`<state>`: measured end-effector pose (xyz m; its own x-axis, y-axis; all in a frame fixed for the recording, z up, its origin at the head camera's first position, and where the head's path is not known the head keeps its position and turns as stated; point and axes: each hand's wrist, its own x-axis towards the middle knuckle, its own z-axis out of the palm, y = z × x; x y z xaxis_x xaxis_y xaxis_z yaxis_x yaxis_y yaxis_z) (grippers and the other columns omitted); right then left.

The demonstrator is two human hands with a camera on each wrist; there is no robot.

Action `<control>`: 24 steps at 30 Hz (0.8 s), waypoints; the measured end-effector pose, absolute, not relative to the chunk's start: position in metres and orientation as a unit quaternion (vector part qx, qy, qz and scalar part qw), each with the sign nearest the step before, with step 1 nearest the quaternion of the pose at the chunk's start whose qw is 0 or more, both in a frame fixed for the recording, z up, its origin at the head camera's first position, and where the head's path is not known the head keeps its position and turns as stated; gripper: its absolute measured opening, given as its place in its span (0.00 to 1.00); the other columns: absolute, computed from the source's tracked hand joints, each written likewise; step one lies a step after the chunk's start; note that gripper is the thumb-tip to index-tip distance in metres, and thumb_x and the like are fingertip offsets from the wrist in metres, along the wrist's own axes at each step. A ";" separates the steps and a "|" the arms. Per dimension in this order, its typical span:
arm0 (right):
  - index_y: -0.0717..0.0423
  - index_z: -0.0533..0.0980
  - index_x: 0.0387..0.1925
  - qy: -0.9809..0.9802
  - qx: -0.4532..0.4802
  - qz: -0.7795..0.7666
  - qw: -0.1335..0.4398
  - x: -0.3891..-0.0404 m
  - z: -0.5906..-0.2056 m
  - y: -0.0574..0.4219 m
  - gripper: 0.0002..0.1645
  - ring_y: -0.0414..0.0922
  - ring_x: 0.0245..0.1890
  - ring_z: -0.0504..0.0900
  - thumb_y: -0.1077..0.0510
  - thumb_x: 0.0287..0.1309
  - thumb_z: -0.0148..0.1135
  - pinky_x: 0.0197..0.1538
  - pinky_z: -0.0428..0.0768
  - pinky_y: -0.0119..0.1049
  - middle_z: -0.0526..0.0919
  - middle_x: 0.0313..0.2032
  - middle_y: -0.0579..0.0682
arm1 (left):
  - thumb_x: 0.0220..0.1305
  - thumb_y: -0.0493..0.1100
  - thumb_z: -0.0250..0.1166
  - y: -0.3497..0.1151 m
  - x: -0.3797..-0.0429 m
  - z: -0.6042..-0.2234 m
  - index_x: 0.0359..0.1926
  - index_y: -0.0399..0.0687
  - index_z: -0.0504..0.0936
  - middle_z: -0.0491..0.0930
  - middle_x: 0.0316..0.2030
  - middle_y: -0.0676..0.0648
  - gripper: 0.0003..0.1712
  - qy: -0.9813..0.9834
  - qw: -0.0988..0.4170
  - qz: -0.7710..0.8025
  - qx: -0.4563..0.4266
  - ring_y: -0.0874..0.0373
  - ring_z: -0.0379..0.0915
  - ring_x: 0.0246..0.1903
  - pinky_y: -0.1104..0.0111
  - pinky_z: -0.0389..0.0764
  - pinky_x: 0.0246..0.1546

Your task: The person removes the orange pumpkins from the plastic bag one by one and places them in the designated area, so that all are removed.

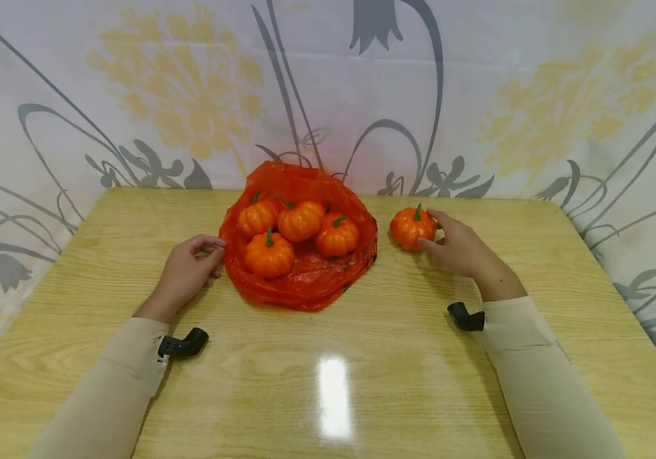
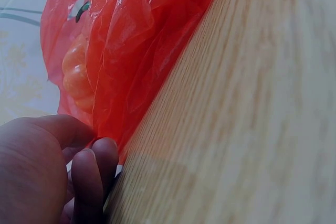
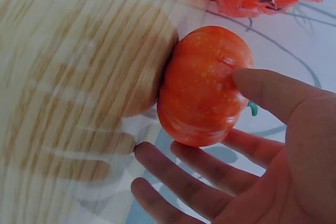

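A thin red plastic bag (image 1: 305, 290) lies spread wide at its mouth on the table. Inside it sit several small orange pumpkins (image 1: 269, 256) with green stems. At the bag's left edge, my left hand (image 1: 190, 271) pinches the plastic between thumb and fingers; the left wrist view shows the film (image 2: 131, 61) running into the fingertips. One more pumpkin (image 1: 410, 229) stands upright on the table, right of the bag. My right hand (image 1: 458, 247) is at its right side, thumb touching it and fingers (image 3: 199, 163) spread, fairly straight, along the other side.
The pale wooden table (image 1: 408, 370) reaches back to a patterned cloth (image 1: 328, 76) with grey and yellow flowers, which also hangs along both sides. A black curved piece (image 1: 465, 317) sits at each cuff. A bright reflection shows on the tabletop near the front.
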<state>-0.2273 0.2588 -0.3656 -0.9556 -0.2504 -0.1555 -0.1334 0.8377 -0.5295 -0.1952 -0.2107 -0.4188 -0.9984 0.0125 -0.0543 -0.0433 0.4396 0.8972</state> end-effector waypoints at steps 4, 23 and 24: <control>0.62 0.46 0.77 0.953 -0.101 -0.269 0.093 -0.228 -0.362 0.257 0.45 0.69 0.63 0.72 0.51 0.71 0.56 0.65 0.71 0.64 0.63 0.70 0.72 | 0.73 0.47 0.61 -0.212 -0.196 -0.418 0.55 0.36 0.77 0.77 0.36 0.50 0.20 0.847 0.019 0.531 -0.006 0.65 0.76 0.22 0.73 0.81 0.23; 0.63 0.72 0.63 0.920 -0.152 -0.343 -0.110 -0.204 -0.360 0.206 0.25 0.63 0.62 0.70 0.61 0.67 0.58 0.63 0.72 0.61 0.73 0.62 0.65 | 0.72 0.48 0.61 -0.212 -0.196 -0.420 0.56 0.37 0.78 0.77 0.39 0.45 0.20 0.845 0.026 0.535 -0.014 0.65 0.76 0.23 0.72 0.81 0.23; 0.63 0.72 0.63 0.919 -0.162 -0.343 -0.107 -0.202 -0.360 0.203 0.25 0.63 0.61 0.72 0.61 0.67 0.58 0.62 0.73 0.60 0.73 0.62 0.65 | 0.73 0.48 0.61 -0.212 -0.195 -0.420 0.56 0.37 0.77 0.77 0.39 0.45 0.21 0.844 0.027 0.535 -0.014 0.65 0.76 0.23 0.72 0.81 0.23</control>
